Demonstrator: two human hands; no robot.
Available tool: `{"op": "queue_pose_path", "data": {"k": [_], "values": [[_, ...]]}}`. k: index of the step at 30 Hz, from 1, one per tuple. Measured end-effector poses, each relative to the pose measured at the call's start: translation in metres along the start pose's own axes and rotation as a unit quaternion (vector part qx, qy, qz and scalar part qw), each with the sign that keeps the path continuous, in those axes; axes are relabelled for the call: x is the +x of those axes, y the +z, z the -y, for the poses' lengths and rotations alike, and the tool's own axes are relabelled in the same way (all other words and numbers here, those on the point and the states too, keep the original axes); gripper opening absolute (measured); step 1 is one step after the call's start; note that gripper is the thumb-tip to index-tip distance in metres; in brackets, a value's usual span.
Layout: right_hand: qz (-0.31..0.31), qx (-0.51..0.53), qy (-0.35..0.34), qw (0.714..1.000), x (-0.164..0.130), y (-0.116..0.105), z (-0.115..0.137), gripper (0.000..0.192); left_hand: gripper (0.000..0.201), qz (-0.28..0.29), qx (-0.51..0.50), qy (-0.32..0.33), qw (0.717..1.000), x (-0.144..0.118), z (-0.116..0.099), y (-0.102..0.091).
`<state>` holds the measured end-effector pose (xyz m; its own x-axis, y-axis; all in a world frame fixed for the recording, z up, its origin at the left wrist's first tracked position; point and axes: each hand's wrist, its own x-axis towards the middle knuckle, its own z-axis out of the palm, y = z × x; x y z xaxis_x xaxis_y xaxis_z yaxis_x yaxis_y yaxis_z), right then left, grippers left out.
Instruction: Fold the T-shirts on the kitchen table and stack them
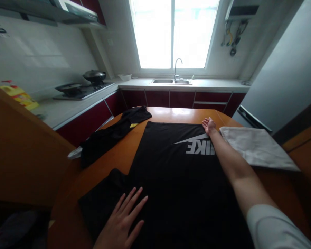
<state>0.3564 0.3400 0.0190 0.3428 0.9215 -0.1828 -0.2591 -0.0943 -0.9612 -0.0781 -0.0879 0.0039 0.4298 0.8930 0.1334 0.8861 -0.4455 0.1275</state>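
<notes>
A black T-shirt (176, 186) with a grey logo lies spread on the wooden table, its lettering upside down from where I look. My left hand (124, 218) rests flat on it beside the left sleeve, fingers spread and nothing in them. At the shirt's far right corner is my right hand (208, 125), palm turned up, fingers loosely stretched and apart, touching the edge or just over it. Part of the logo is covered by my right forearm. To the left lies another dark garment (111, 133) with a small yellow patch.
A folded light grey cloth (254, 145) lies on the table's (176, 113) right side. Beyond are a sink (163, 81) under the window, a stove (89, 90) with pans at left, and a fridge (282, 62) at right. A yellow bottle (20, 95) stands on the left counter.
</notes>
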Motion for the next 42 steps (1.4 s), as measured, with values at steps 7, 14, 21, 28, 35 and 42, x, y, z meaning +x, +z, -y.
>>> {"op": "queue_pose_path", "data": {"k": [7, 14, 21, 28, 35, 42], "values": [[0.070, -0.070, -0.112, 0.989, -0.076, 0.040, -0.002, 0.022, 0.068, 0.007, -0.013, 0.000, 1.000, 0.001, -0.005, -0.006], [0.324, -0.297, -0.287, 0.851, -0.270, 0.037, -0.024, 0.028, 0.055, -0.013, -0.094, -0.009, 0.995, -0.001, -0.011, -0.015], [0.411, -0.373, -0.342, 0.758, -0.412, 0.005, -0.048, 0.033, 0.037, -0.270, -0.096, -0.248, 0.926, -0.016, 0.034, -0.024], [0.367, -0.383, -0.360, 0.768, -0.433, -0.005, -0.074, 0.031, 0.054, -0.199, 0.061, -0.450, 0.869, -0.050, 0.092, -0.017], [0.339, -0.368, -0.337, 0.797, -0.418, -0.012, -0.107, 0.024, 0.031, -0.168, 0.039, -0.467, 0.867, -0.045, 0.094, -0.018], [0.337, -0.337, -0.331, 0.814, -0.414, -0.013, -0.103, 0.022, 0.011, -0.212, -0.025, -0.426, 0.879, -0.049, 0.100, -0.012]]}}
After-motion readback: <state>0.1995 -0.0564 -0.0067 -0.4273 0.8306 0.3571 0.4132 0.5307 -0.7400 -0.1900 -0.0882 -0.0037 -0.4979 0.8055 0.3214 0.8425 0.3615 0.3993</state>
